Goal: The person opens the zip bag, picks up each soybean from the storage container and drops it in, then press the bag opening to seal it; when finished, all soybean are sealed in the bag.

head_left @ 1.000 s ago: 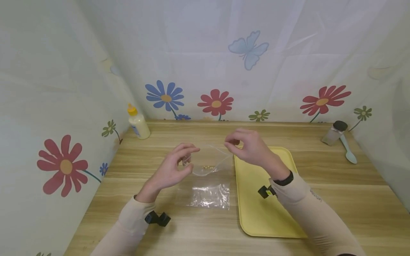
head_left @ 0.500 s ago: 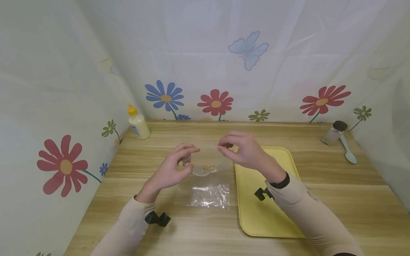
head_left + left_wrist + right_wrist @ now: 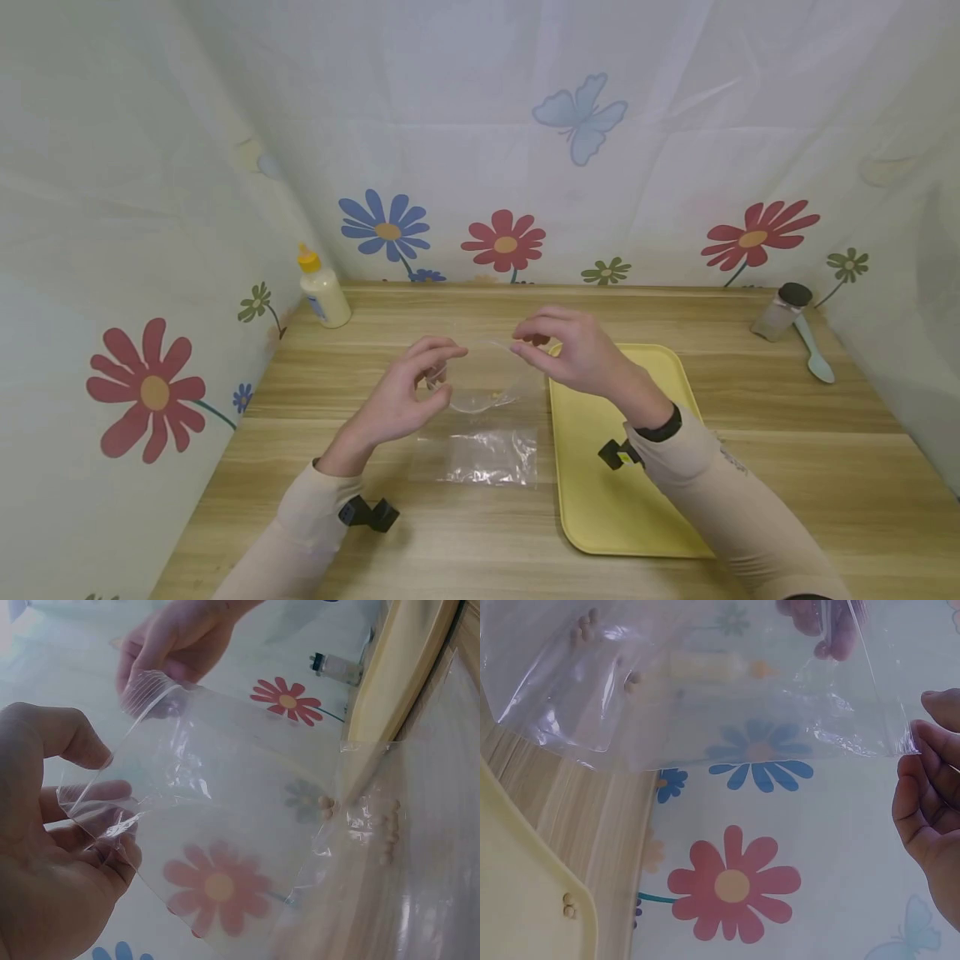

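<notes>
A clear zip bag [image 3: 491, 458] stretches between both hands, its lower part over the table. My left hand [image 3: 405, 392] holds the left side of its mouth; in the left wrist view the thumb is at the zip edge and the curled fingers [image 3: 112, 855] show through the plastic. At the mouth's right side, my right hand [image 3: 573, 350] pinches the rim with its fingertips. Small beige balls [image 3: 391, 832] lie low in the bag, several of them in the left wrist view. The right wrist view shows some balls [image 3: 585, 626] through the film too.
A yellow tray [image 3: 600, 517] lies under the right forearm, with a few beige balls [image 3: 568, 905] near its corner. A yellow-capped bottle [image 3: 325, 298] stands back left. A black-lidded jar [image 3: 780, 312] and a pale spoon [image 3: 816, 354] are back right. Printed sheets [image 3: 465, 125] hang around the table.
My right hand has moved left, from empty-looking fingertips off the bag's right side to its rim. The balls visible in a row through the mouth now hardly show there. My left hand stays put.
</notes>
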A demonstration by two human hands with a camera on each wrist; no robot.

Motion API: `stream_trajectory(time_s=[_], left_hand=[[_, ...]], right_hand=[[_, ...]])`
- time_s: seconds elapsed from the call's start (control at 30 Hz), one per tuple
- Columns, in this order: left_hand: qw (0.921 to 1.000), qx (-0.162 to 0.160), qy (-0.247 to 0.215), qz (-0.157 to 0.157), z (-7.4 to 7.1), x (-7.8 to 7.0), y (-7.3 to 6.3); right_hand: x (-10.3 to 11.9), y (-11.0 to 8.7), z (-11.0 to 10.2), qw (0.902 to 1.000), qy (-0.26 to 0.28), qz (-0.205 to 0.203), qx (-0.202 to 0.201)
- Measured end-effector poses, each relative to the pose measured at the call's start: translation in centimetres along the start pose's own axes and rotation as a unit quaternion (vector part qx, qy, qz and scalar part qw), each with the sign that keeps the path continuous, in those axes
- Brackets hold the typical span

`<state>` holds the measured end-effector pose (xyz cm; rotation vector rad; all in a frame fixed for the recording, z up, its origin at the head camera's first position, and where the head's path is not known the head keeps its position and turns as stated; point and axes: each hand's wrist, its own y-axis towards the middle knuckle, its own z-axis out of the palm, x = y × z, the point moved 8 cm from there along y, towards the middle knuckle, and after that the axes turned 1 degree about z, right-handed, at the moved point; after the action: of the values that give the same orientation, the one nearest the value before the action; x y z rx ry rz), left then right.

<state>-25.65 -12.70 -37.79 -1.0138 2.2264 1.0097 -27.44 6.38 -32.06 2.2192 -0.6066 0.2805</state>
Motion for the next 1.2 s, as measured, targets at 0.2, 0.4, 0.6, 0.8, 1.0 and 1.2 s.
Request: stream_trajectory(time_s=[0.2,0.4,0.6,0.8,1.0,1.2], left_hand=[[1.0,-0.002,0.002,0.0,0.0,0.0,-0.1],[1.0,-0.002,0.004,-0.002,-0.1,0.1,0.0],[1.0,0.001,0.003,-0.003,0.0,0.2,-0.1],[1.0,0.001,0.001,-0.003,-0.1,0.2,0.0],[1.0,0.001,0.001,-0.003,-0.1,0.1,0.0],[1.0,0.002,0.004,-0.006,-0.1,0.1,0.0]], right_hand=[[-0.5,-0.1,-0.2,0.9999,-0.005,0.014,0.004],[-1.5,-0.3,-0.6,0.9996,-0.016,0.022,-0.003],[-3.0,-0.7,-0.6,0.9986,-0.031,0.043,0.004],[-4.4,-1.1,-0.5,0.9975,-0.036,0.06,0.007],[-5.9,-1.6,-0.1,0.9966,-0.04,0.072,0.009],[-7.6,-2.2,0.5,0.9949,-0.043,0.09,0.02]])
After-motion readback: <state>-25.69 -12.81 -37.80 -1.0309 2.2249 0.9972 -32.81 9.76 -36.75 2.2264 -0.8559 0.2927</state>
